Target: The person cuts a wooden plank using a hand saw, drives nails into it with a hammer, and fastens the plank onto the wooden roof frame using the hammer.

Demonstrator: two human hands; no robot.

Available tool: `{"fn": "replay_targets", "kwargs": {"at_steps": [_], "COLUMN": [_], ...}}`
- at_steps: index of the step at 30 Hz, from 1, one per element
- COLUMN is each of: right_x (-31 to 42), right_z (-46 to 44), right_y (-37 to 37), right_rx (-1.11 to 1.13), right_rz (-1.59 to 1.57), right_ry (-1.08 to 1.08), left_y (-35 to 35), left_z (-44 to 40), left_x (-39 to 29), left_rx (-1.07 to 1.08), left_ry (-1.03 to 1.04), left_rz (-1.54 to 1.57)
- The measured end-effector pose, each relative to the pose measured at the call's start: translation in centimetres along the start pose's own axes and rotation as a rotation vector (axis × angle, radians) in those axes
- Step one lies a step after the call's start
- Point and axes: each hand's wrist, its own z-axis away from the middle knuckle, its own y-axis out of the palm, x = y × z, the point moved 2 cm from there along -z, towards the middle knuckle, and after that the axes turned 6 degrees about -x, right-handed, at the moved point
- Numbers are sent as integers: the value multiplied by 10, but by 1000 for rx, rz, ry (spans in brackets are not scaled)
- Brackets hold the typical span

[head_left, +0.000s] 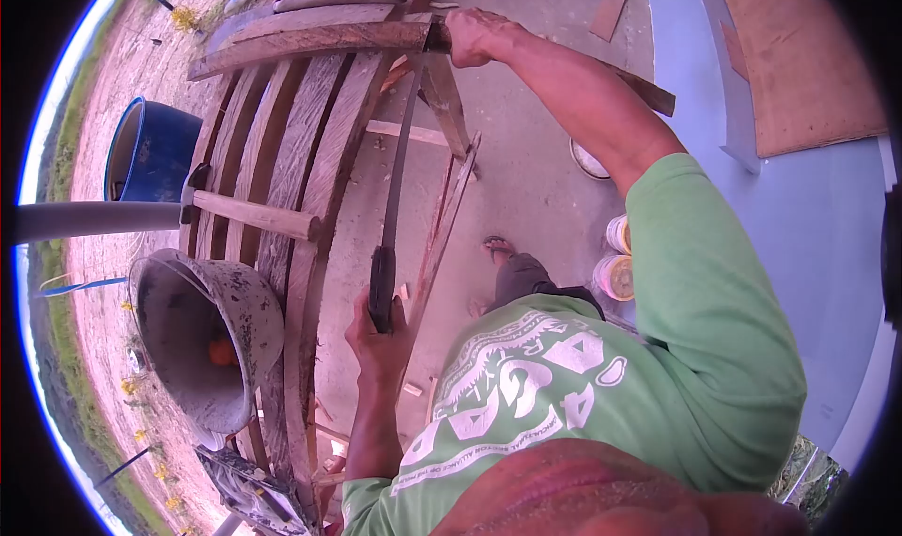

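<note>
Evidently, sawing is the step in hand: the left hand (380,346) grips the black handle of a long, thin-bladed metal handsaw (394,198), its far end at a rough brown wooden board (319,40) across the slatted wooden worktop (340,146). The right hand (477,36) is clenched on the board beyond the blade. Next probably come steady strokes, the board pinned firmly.
</note>
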Motion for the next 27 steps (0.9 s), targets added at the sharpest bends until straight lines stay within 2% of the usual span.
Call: {"fn": "replay_targets", "kwargs": {"at_steps": [2,5,8,12,13,16,17,18,20,21,23,25,26,27], "right_x": [-1,-3,-3,6,3,0,-1,-3,-1,-1,0,-4,-1,2], "right_z": [2,-5,4,14,11,1,1,5,6,5,0,3,5,4], "right_y": [-5,1,-6,-12,-9,-5,-7,-6,-2,-2,-11,-2,-7,-1], "right_rx": [-29,-67,-90,-8,-14,1,-26,-45,-42,-26,-46,-72,-22,-8], "right_rz": [-33,-37,-63,-60,-56,-39,-47,-50,-53,-60,-54,-58,-56,-58], "right_ry": [-26,-96,-100,-32,-35,-37,-51,-63,-72,-59,-50,-42,-39,-50], "left_y": [42,123,116,19,-1,1,27,60,119,131,114,76,52,24], "left_z": [-59,-190,-184,-29,2,0,-35,-84,-179,-206,-191,-125,-80,-32], "left_x": [-1,-69,-83,-10,1,1,-3,-17,-66,-89,-90,-58,-27,4], "left_rx": [-17,-8,-5,56,6,1,-18,-36,34,-43,-12,31,-20,79], "left_ry": [101,112,143,-10,34,9,172,237,48,202,146,42,178,-83], "left_rz": [17,18,-48,9,-43,-15,-19,28,47,38,23,-32,-2,-24]}}
